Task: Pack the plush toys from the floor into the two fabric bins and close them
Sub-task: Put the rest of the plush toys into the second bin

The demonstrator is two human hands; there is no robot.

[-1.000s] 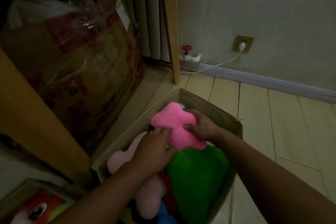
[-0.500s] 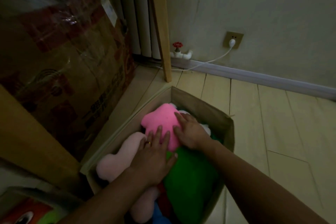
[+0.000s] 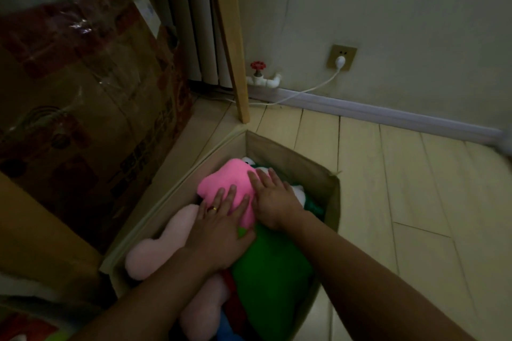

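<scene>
A tan fabric bin (image 3: 304,166) stands open on the wooden floor, stuffed with plush toys. On top lies a bright pink plush (image 3: 225,181). My left hand (image 3: 219,227) presses flat on its near side with straight fingers, a ring on one finger. My right hand (image 3: 273,196) presses flat on its right side. Under them sit a pale pink plush (image 3: 158,246), a large green plush (image 3: 274,282), and bits of white, red and blue toys. The bin's lid is not visible.
A big taped cardboard box (image 3: 83,108) stands left of the bin. A wooden leg (image 3: 232,44), a radiator, a red valve (image 3: 258,66) and a plugged wall socket (image 3: 341,58) are behind. Bare floorboards (image 3: 415,202) stretch to the right. Another colourful toy shows at bottom left (image 3: 36,332).
Both hands went from gripping the bright pink plush to pressing it flat down into the bin. The plush sits lower among the other toys.
</scene>
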